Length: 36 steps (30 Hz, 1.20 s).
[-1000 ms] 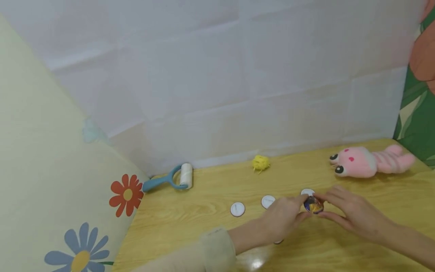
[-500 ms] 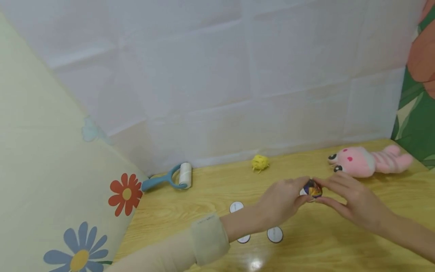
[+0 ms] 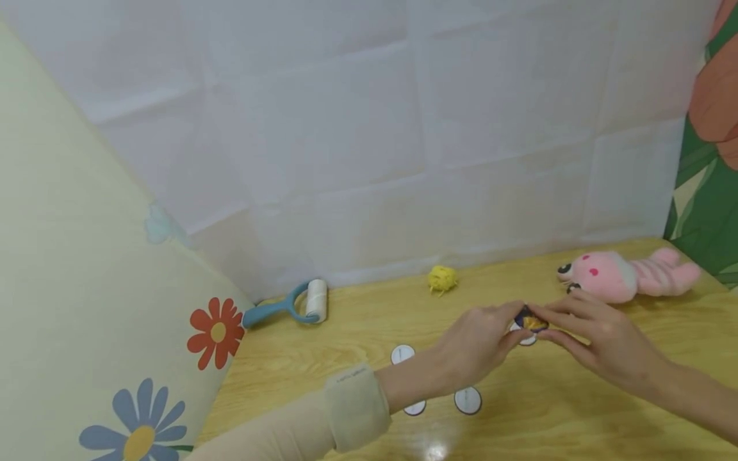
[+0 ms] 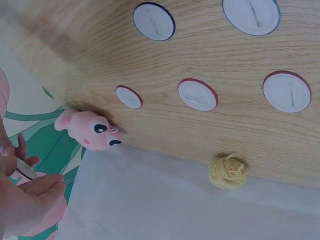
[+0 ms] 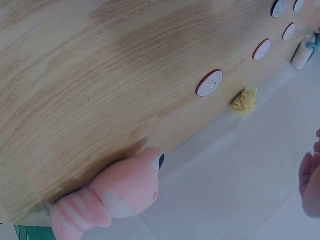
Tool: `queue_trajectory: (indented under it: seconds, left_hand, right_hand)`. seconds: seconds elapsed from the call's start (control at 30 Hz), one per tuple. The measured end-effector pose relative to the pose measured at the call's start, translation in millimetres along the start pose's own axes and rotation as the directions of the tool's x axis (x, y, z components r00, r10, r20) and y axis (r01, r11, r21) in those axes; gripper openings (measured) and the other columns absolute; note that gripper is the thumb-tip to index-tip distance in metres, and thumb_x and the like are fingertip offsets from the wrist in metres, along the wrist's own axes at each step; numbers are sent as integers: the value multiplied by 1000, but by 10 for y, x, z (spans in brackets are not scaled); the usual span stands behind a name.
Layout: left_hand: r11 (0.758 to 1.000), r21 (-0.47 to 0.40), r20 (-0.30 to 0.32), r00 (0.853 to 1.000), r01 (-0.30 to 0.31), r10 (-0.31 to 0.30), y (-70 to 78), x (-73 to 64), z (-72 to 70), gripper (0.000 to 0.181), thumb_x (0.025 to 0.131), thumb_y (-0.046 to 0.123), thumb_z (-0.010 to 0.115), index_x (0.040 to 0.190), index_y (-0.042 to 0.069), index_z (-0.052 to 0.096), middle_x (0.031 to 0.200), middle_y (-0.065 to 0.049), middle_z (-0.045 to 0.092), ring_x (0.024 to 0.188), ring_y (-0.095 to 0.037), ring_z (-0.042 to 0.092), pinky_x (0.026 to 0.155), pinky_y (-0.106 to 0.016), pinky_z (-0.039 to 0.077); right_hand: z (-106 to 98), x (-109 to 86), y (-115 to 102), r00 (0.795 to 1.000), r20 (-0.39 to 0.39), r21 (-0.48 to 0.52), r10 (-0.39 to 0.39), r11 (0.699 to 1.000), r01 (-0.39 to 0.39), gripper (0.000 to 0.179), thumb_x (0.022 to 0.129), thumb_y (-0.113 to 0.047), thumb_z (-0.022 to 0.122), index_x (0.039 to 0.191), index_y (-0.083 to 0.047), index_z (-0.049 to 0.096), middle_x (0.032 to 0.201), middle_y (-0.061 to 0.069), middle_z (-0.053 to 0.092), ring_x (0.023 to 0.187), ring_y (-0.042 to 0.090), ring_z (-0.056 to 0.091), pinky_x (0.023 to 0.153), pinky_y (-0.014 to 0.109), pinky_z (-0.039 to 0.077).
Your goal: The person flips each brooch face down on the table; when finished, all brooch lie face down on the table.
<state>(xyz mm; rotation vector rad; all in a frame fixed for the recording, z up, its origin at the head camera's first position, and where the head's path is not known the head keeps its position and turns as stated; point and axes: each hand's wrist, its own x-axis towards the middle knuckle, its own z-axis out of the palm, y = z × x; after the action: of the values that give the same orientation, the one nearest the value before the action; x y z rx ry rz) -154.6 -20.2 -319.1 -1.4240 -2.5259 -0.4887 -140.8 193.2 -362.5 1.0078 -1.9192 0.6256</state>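
Between the fingertips of both hands is a round pin badge (image 3: pixel 532 321) with a dark purple and orange printed face, held above the table. My left hand (image 3: pixel 475 346) pinches its left edge, and my right hand (image 3: pixel 605 339) pinches the right edge. The left wrist view catches the held badge (image 4: pixel 25 169) nearly edge-on between the fingers. Several other badges lie pin side up on the table, among them a blue-rimmed badge (image 4: pixel 154 21) and a red-rimmed badge (image 4: pixel 198 94). In the head view my left hand and forearm cover some of them.
Behind my right hand a pink plush toy (image 3: pixel 611 276) lies on the wooden table (image 3: pixel 323 365). Along the back are a yellow yarn-like ball (image 3: pixel 442 279) and a blue-handled lint roller (image 3: pixel 288 304). A white sheet (image 3: pixel 346 128) hangs behind the table.
Both hands have moved slightly farther back with the badge since a second ago. The badge has tilted, so its printed face now looks narrower. Items on the table keep their places.
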Motion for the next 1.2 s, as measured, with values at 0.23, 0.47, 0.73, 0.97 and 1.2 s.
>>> queue_trajectory:
  seconds: [0.23,0.47,0.73,0.97,1.2]
  left_hand:
    - [998,64,-44,999,-13,16,16,-4,31,29,100,21,57,121,0,58,78,2,67,53,4,49,50,-2,35]
    - [998,49,-101,994,-47,52,0,-44,61,48,94,23,67,130,0,47,78,1,67,52,4,46,47,-3,31]
    - [996,10,-117,989,-85,86,-1,-41,63,43,93,23,68,126,0,52,82,-3,71,51,1,46,48,-4,31]
    - [995,78,-71,995,-62,67,-9,-33,61,38,95,27,64,123,3,54,87,0,71,56,5,53,52,-1,35]
    - [997,75,7,1000,-1,0,-25,-65,84,37,95,27,65,122,4,57,92,-1,73,61,5,55,52,-3,36]
  right_hand:
    - [17,-22,-49,993,-52,57,102,994,-99,43,102,-37,49,92,-4,76,82,-3,70,72,2,56,76,9,43]
    - [-29,17,-237,886,45,124,462,877,-464,13,93,-7,66,85,-13,74,70,-12,65,49,-5,40,45,12,38]
    - [-67,62,-327,612,273,119,742,606,-787,28,103,-22,51,84,-11,69,67,-7,61,41,3,32,34,26,30]
    - [-18,1,-276,792,173,136,585,783,-607,10,94,-4,64,98,-10,71,75,-9,61,56,0,45,49,16,43]
    - [-1,-107,-127,980,111,60,167,983,-174,48,99,-42,51,116,-1,67,83,-13,55,67,-2,45,59,9,38]
